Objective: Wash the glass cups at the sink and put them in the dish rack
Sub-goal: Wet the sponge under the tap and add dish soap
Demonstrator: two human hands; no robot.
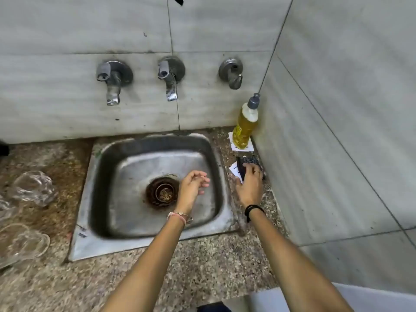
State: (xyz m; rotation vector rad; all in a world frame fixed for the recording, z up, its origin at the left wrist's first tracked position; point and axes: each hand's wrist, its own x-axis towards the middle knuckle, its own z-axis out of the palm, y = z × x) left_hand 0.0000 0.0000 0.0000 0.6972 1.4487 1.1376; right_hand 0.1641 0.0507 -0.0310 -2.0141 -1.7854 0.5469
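Several clear glass cups lie on the granite counter left of the sink, one on its side and another nearer me. The steel sink holds no cup. My left hand hovers over the basin beside the drain, fingers loosely curled, holding nothing. My right hand reaches to the counter right of the sink and grips a dark scrubbing sponge that sits on a white card. No dish rack is in view.
Three wall taps: left, middle, right, none running. A yellow dish-soap bottle stands in the corner behind the sponge. A tiled wall closes in the right side. A rusty drain strainer sits mid-basin.
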